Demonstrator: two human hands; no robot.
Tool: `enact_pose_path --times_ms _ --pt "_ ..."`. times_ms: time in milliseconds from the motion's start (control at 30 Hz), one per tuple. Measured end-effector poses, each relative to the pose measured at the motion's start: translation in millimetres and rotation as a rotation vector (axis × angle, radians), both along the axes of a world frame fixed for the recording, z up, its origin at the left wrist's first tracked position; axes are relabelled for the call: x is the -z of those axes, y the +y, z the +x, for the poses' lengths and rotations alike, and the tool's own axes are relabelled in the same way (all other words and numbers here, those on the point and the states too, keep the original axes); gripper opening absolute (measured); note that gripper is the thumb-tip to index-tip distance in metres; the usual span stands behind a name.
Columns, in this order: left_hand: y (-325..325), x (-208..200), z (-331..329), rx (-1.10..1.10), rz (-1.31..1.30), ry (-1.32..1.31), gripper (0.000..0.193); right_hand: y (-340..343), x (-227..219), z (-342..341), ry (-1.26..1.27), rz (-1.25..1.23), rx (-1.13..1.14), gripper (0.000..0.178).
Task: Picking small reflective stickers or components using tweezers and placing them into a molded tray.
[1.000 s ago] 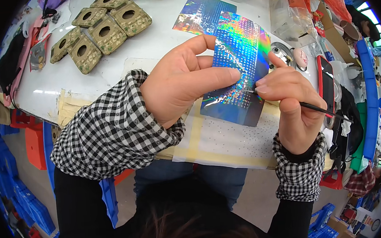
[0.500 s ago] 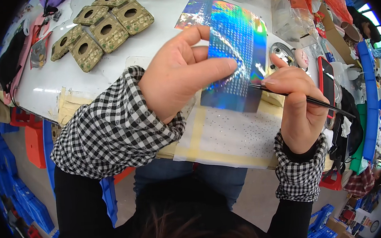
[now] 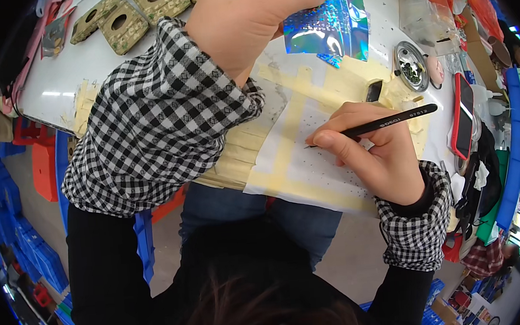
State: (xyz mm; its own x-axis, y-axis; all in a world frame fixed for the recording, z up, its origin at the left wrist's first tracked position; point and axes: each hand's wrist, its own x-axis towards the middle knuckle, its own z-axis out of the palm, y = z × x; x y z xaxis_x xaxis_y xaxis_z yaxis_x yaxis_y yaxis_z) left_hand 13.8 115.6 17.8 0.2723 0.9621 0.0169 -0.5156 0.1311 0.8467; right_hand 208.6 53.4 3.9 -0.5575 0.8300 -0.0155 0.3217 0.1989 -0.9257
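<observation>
Now the white table (image 3: 82, 72) carries a white sheet (image 3: 309, 171) framed with yellowish tape, and above it the left hand (image 3: 243, 23) pinches a shiny rainbow foil (image 3: 328, 22), lifted off the table. Lower down, the right hand (image 3: 376, 159) is closed around black tweezers (image 3: 385, 122), whose tip touches the sheet.
</observation>
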Motion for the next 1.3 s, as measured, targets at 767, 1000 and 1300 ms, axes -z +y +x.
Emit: enact_pose_path --times_ms 767,1000,1300 --pt "0.3 -1.2 -4.0 0.046 0.047 -0.048 0.037 5.4 -7.3 -1.5 -0.031 0.199 -0.105 0.009" --pt "-1.4 -0.1 -3.6 0.109 0.031 -0.094 0.04 -0.4 -27.4 6.0 0.185 0.159 -0.071 0.012" --pt "-8.8 -7.3 4.2 0.252 -0.035 0.105 0.05 -42.5 -42.2 -21.2 0.692 0.219 -0.17 0.032"
